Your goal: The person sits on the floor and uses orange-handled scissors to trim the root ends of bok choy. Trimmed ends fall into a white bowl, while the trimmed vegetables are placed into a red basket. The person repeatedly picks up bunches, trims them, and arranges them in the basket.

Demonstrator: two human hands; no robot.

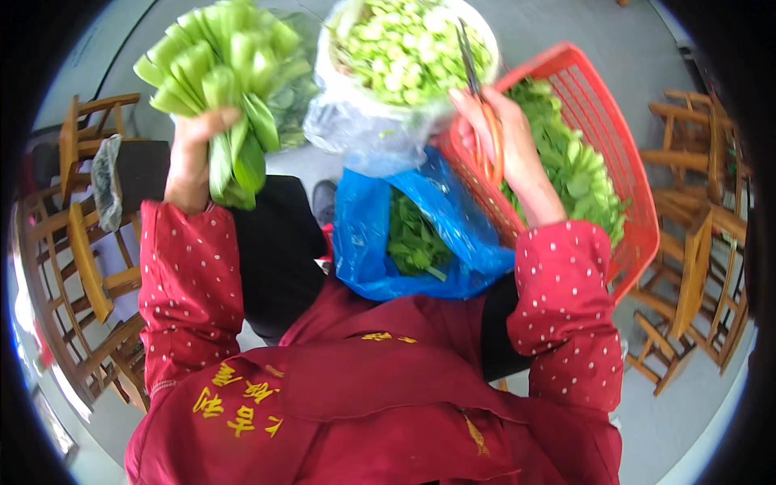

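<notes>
My left hand grips a bunch of leafy greens, its pale cut stalk ends pointing up and away from me. In my right hand is a pair of scissors with orange handles; the dark blades point away from me, over the edge of a white tub full of chopped pale green pieces. That hand is above the near side of a red plastic basket holding rows of trimmed greens. Between my knees an open blue plastic bag contains loose green leaves.
Clear plastic film hangs from the tub's near side. More greens lie behind the held bunch, partly under clear plastic. Wooden chairs stand at the left and right. A shoe shows on the grey floor.
</notes>
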